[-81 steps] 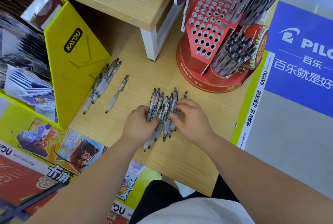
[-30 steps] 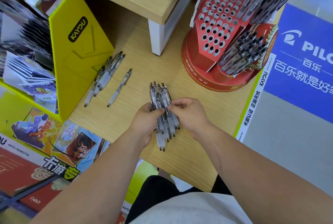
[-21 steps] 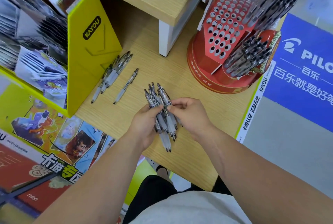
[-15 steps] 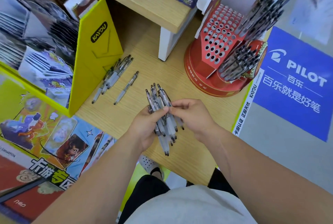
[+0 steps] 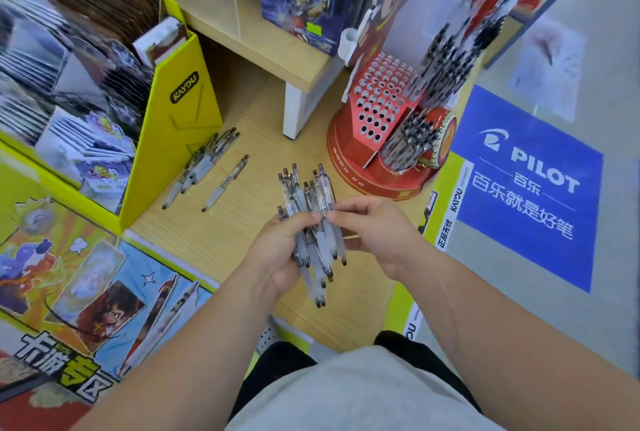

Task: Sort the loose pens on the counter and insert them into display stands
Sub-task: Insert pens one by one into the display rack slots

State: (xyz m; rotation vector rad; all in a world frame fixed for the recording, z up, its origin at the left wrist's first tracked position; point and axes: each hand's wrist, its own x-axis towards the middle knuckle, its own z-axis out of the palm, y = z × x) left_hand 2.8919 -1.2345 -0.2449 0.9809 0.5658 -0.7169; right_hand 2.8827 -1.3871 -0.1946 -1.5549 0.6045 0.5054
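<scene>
**Both hands on one bundle of pens**

Your left hand (image 5: 277,254) is curled round a bundle of pens (image 5: 310,200) and holds it up above the counter (image 5: 214,240). The clicker ends point away from you and the tips point back toward your body. Your right hand (image 5: 375,233) meets the bundle from the other side, thumb and forefinger pinching a pen at its right edge. The pens sit unevenly in your grip, and some tips reach lower than the rest.

Beyond the grip and to its right stands the red display stand (image 5: 353,160). Its slanted face shows rows of open holes, and dark pens fill the sections further right.

To the left of the grip and farther from you, a small cluster of pens (image 5: 199,165) lies on the counter near the foot of the yellow cardboard display (image 5: 180,125). A single pen (image 5: 227,183) lies just beside that cluster, between it and your hands.

Well to the right of the grip is a blue Pilot sign (image 5: 530,188).
</scene>
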